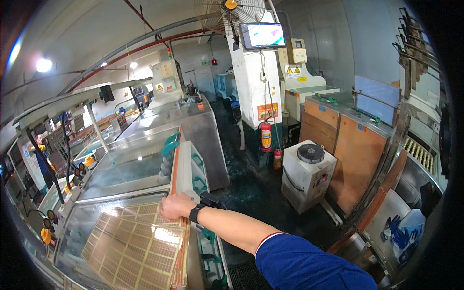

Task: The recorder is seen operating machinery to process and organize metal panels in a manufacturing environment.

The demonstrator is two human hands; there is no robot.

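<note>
My right hand, with a dark band on its wrist, reaches in from the lower right. Its fingers are curled over the upper right corner of several thin circuit board panels, and the fingertips are hidden. Copper-coloured, with a pale grid of lines, the panels overlap in a slightly fanned stack. They lie on the wet-looking glassy top of a long machine. An orange-edged pale rail runs along the machine beside my hand. My left hand is out of view.
Green handles stick out along the machine's side. Across the dark aisle stand a white chiller unit with a top fan, orange-brown cabinets, and a fire extinguisher by a white pillar. Blue gloves lie at the far right.
</note>
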